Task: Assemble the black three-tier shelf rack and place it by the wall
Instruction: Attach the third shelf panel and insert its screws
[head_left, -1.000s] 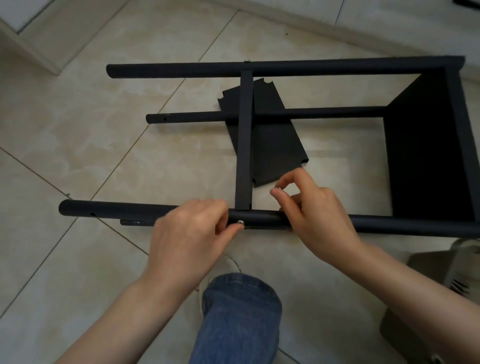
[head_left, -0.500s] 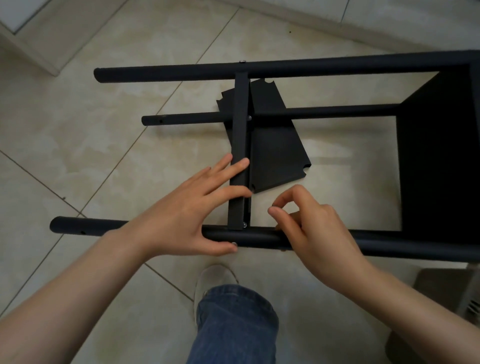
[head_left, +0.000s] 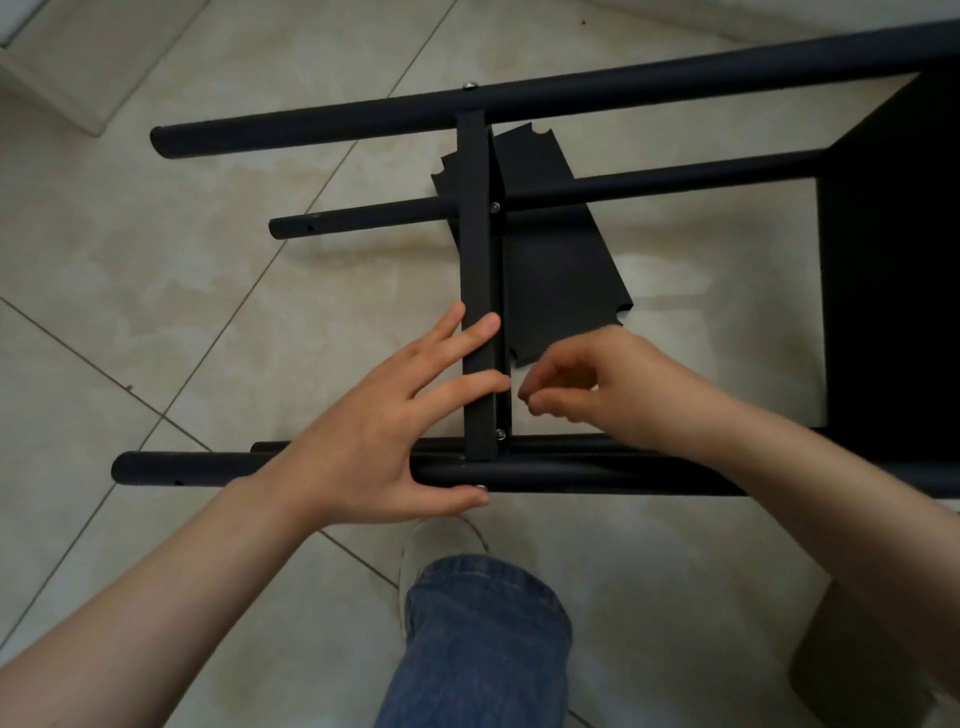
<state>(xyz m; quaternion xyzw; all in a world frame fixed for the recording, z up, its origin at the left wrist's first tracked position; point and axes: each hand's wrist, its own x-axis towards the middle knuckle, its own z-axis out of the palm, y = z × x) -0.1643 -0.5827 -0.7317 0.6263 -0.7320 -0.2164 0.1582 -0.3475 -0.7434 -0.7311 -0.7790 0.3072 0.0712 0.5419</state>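
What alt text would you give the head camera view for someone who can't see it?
A left hand lies flat on the crossbar of a black rack frame on a tiled floor, while the right hand, fingers curled, is beside it. A loose black panel lies underneath.

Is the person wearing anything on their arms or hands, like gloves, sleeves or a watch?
No. Both forearms are bare, with no sleeve in view. The left hand and right hand carry no gloves, and no ring, watch or bracelet shows. Below them are a blue denim trouser leg and a white shoe.
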